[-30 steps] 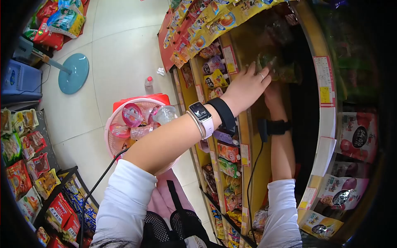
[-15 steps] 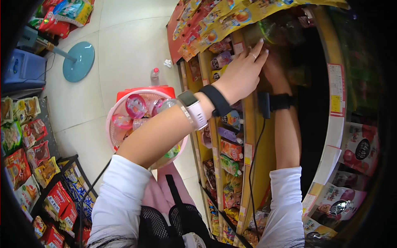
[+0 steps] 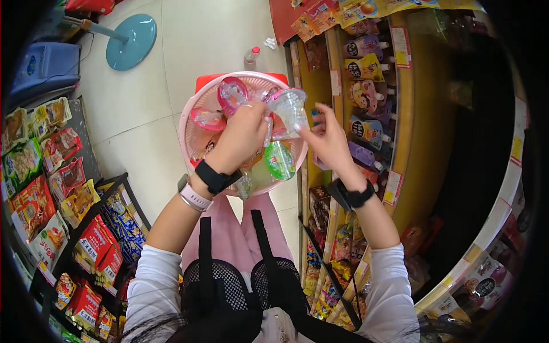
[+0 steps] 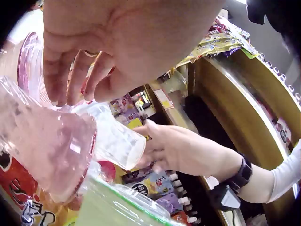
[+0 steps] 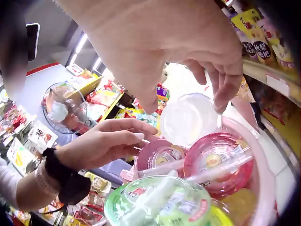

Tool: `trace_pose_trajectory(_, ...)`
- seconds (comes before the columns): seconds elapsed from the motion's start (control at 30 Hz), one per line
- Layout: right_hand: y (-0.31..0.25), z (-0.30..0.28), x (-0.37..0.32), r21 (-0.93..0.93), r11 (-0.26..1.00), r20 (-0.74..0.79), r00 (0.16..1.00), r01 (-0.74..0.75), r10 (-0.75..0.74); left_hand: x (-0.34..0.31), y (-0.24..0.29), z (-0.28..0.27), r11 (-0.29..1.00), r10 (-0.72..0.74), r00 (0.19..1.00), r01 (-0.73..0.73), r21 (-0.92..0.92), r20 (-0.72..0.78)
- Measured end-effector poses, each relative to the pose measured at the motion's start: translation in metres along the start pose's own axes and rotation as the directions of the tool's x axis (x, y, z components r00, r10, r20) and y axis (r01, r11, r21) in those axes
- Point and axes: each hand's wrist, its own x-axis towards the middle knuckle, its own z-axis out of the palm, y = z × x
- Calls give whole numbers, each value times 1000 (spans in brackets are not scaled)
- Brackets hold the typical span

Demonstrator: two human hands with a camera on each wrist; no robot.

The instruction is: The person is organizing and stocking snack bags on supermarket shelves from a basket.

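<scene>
Clear plastic catches the light in the head view, where a clear cup point(image 3: 291, 111) leans above a pink basket point(image 3: 186, 134) beside a green-lidded cup point(image 3: 280, 161). Two forearms reach from white sleeves point(image 3: 154, 280) and converge over it, the left hand point(image 3: 243, 134) with its back to the camera, the right hand point(image 3: 333, 146) angled in from the opposite side.

Seen from the left wrist, the clear cup lies tilted between the hands, just beyond a pink cup point(image 4: 61, 146). The left hand's fingers hang relaxed and open above the cups; whether they touch one cannot be told.

At the right wrist, the right hand arches palm-down, its fingers curved around the clear cup near the rim; how firmly they grip is unclear. The cup looks light, thin-walled and slick, stiff enough to carry but likely to dent under a hard squeeze. Its side, just below the rim, appears the surest hold.
</scene>
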Motion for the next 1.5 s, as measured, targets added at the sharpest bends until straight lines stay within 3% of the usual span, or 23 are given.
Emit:
trace_pose_trajectory(0.1,-9,20,27,-56,987,-67,987,-152,148,-6,3,11,998,33,999,-35,57,28)
trace_pose_trajectory(0.2,-11,27,51,-150,941,-5,953,-302,304,-8,6,12,996,10,999,-12,85,35)
trace_pose_trajectory(0.3,-4,19,49,-138,968,-8,978,-208,208,-7,18,15,993,102,992,-96,71,-76)
trace_pose_trajectory(0.37,9,9,41,-72,979,0,981,-191,191,-4,33,14,1000,11,997,-12,-17,-73)
trace_pose_trajectory(0.43,4,-8,26,154,964,30,976,-217,215,3,43,17,998,36,996,-39,-40,-76)
trace_pose_trajectory(0.47,-4,-22,13,362,890,96,961,-278,261,8,50,18,993,33,997,-41,-112,-69)
trace_pose_trajectory(0.57,-25,-60,-16,470,880,-112,985,-63,130,24,80,22,968,78,995,-91,-236,-65)
trace_pose_trajectory(0.63,-38,-89,-30,503,862,-263,962,69,77,36,109,30,881,182,980,-124,-456,84)
trace_pose_trajectory(0.7,-49,-122,-36,277,925,-482,870,259,-99,50,148,47,827,260,965,-244,-506,-42)
trace_pose_trajectory(0.77,-49,-157,-44,187,951,-541,834,247,-110,72,181,57,781,404,901,-430,-453,-158)
trace_pose_trajectory(0.9,-16,-203,-44,28,978,-639,756,205,-140,95,233,88,730,521,840,-529,-432,-148)
trace_pose_trajectory(0.97,9,-210,-40,267,920,-675,737,287,-34,100,243,106,725,562,814,-571,-384,-148)
trace_pose_trajectory(1.03,28,-213,-33,228,920,-681,727,317,-82,103,243,125,758,626,775,-630,-168,-84)
trace_pose_trajectory(1.1,41,-220,-26,255,938,-682,732,235,2,108,238,140,762,631,772,-636,-125,-79)
trace_pose_trajectory(1.17,48,-224,-17,317,913,-711,702,257,49,114,232,150,770,639,768,-637,45,-44)
trace_pose_trajectory(1.23,55,-237,-2,149,938,-715,690,312,-116,129,235,161,767,642,764,-640,49,-65)
trace_pose_trajectory(1.37,91,-270,45,60,921,-765,611,384,-205,166,246,182,767,641,730,-621,162,-236)
trace_pose_trajectory(1.4,97,-283,58,478,720,-659,747,504,-85,175,246,185,786,617,758,-607,116,-214)
trace_pose_trajectory(1.43,104,-293,70,801,368,-493,869,472,-42,183,247,188,804,592,783,-591,70,-191)
trace_pose_trajectory(1.47,110,-303,79,804,367,-488,872,468,-43,189,254,186,837,545,830,-534,117,-115)
trace_pose_trajectory(1.5,112,-309,86,881,206,-429,903,426,-31,195,257,187,839,543,832,-531,120,-114)
